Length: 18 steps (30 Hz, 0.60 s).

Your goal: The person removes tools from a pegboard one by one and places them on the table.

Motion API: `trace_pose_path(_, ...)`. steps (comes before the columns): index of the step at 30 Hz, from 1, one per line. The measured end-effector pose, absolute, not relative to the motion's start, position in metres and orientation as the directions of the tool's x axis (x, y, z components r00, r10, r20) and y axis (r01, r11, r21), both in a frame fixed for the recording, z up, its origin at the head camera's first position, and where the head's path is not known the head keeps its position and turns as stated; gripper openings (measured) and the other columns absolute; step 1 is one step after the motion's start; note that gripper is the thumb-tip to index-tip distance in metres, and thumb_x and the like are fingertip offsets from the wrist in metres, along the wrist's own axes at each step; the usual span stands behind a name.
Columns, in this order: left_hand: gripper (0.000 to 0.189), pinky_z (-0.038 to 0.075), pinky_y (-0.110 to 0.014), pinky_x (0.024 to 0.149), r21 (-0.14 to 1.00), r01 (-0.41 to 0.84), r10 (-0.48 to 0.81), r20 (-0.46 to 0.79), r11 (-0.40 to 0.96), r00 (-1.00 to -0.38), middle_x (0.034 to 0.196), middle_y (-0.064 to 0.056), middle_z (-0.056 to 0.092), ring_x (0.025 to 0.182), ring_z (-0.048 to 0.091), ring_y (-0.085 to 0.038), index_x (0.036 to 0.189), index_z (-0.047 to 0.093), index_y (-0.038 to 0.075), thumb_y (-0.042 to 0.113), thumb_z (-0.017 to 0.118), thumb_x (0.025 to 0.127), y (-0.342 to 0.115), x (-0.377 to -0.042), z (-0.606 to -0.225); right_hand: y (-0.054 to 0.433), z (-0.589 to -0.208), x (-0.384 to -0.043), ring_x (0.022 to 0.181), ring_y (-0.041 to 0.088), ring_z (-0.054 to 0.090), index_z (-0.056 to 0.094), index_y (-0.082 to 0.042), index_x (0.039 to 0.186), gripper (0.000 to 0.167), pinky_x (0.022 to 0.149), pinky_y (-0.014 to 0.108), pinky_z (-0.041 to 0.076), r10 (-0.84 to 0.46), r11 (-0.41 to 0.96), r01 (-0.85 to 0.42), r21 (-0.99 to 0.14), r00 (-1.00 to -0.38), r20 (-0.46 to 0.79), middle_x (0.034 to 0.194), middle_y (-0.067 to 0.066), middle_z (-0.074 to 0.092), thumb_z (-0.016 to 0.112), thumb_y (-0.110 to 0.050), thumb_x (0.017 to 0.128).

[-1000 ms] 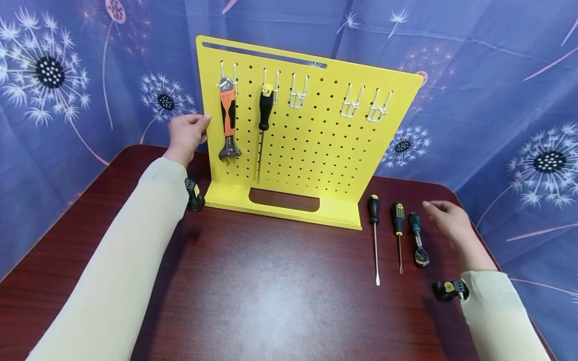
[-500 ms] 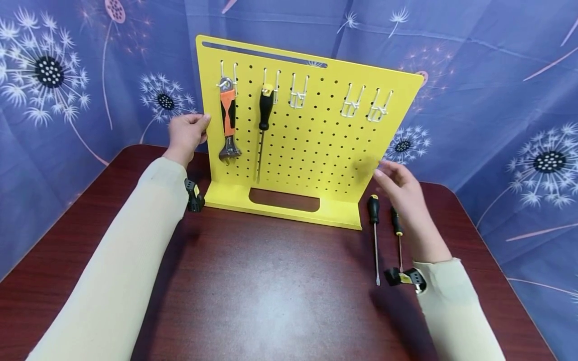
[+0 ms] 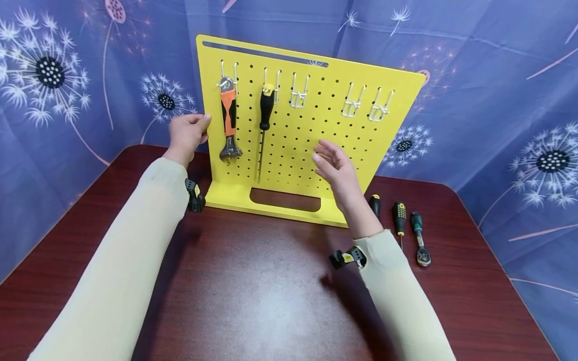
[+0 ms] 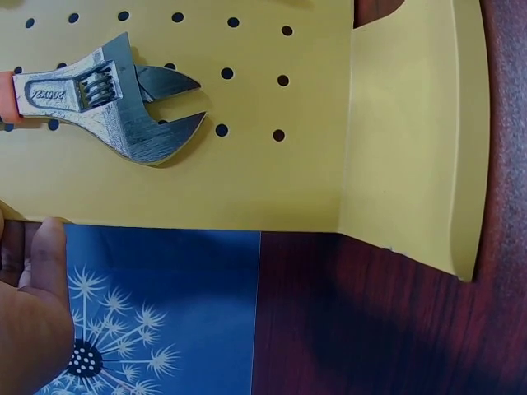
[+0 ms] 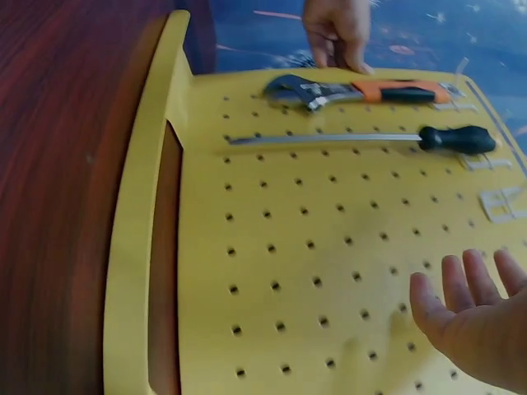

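On pegboard (image 3: 293,133) edge, left hand (image 3: 185,135) in pinch

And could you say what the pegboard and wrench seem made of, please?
Pegboard: probably painted sheet metal, thin, bent-edged and satin yellow. Wrench: likely steel, its head shiny grey; the dull orange-black grip may be plastic or rubber.

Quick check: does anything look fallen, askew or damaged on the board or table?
Nothing stands out. The adjustable wrench and a screwdriver hang on the yellow pegboard, and the ratchet lies on the table. Two more tools beside it are partly hidden by the right arm.
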<state>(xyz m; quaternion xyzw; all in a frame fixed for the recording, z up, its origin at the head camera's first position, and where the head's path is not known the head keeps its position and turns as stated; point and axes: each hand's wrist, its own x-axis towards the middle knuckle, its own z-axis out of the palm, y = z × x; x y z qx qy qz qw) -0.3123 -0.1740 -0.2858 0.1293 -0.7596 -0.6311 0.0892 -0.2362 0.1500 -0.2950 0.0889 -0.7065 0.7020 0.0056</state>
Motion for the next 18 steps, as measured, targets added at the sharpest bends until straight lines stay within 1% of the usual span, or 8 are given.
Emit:
trace_pose_path(2,0.044,0.054,-0.032,0.107,0.982,-0.084,-0.308,-0.028,0.170,-0.951,0.106,0.010,0.054,0.090,0.053,-0.002,0.138,0.065,0.008,0.034,0.060,0.103,-0.173,-0.312,-0.285,0.142,-0.296,-0.240,0.143,0.030,0.045,0.036,-0.004,0.157,0.057,0.122,0.055,0.037,-0.124,-0.008,-0.145,-0.989,-0.982,0.145,0.158,0.021,0.042,0.053,-0.010,0.103)
trace_pose_path(5,0.044,0.055,-0.030,0.105,0.981,-0.082,-0.307,-0.025,0.174,-0.951,0.102,0.011,0.053,0.089,0.053,-0.002,0.138,0.065,0.008,0.034,0.060,0.103,-0.173,-0.313,-0.285,0.131,-0.296,-0.244,0.144,0.032,0.045,0.036,-0.004,0.156,0.058,0.122,0.055,0.037,-0.137,-0.011,-0.166,-0.986,-0.977,0.166,0.157,0.021,0.043,0.055,-0.010,0.102)
trace_pose_path(10,0.043,0.056,-0.022,0.094,0.980,-0.079,-0.307,-0.020,0.182,-0.951,0.099,0.011,0.053,0.087,0.053,-0.001,0.138,0.065,0.008,0.034,0.060,0.103,-0.173,-0.313,-0.285,0.119,-0.295,-0.252,0.145,0.033,0.046,0.036,-0.006,0.157,0.059,0.122,0.053,0.038,-0.162,-0.040,-0.187,-0.982,-0.968,0.191,0.156,0.020,0.045,0.058,-0.011,0.102)
trace_pose_path(15,0.042,0.053,-0.012,0.076,0.982,-0.071,-0.311,-0.013,0.177,-0.950,0.096,0.012,0.055,0.082,0.053,-0.001,0.137,0.066,0.007,0.033,0.060,0.103,-0.174,-0.313,-0.286,0.106,-0.290,-0.259,0.145,0.032,0.045,0.034,-0.007,0.158,0.062,0.123,0.050,0.039,-0.184,-0.056,-0.171,-0.984,-0.967,0.178,0.157,0.018,0.043,0.059,-0.012,0.102)
trace_pose_path(16,0.042,0.052,-0.011,0.075,0.982,-0.072,-0.313,-0.014,0.175,-0.950,0.096,0.011,0.055,0.081,0.053,-0.001,0.137,0.066,0.007,0.032,0.060,0.103,-0.174,-0.312,-0.286,0.104,-0.289,-0.261,0.145,0.031,0.045,0.034,-0.008,0.158,0.062,0.123,0.050,0.039,-0.187,-0.061,-0.163,-0.985,-0.967,0.172,0.157,0.018,0.043,0.059,-0.012,0.102)
trace_pose_path(18,0.042,0.053,-0.011,0.076,0.982,-0.075,-0.314,-0.017,0.173,-0.949,0.095,0.011,0.055,0.081,0.053,-0.001,0.137,0.066,0.007,0.032,0.060,0.103,-0.175,-0.313,-0.286,0.098,-0.287,-0.263,0.146,0.031,0.045,0.034,-0.007,0.158,0.061,0.123,0.049,0.038,-0.193,-0.073,-0.147,-0.986,-0.968,0.159,0.157,0.018,0.043,0.059,-0.012,0.102)
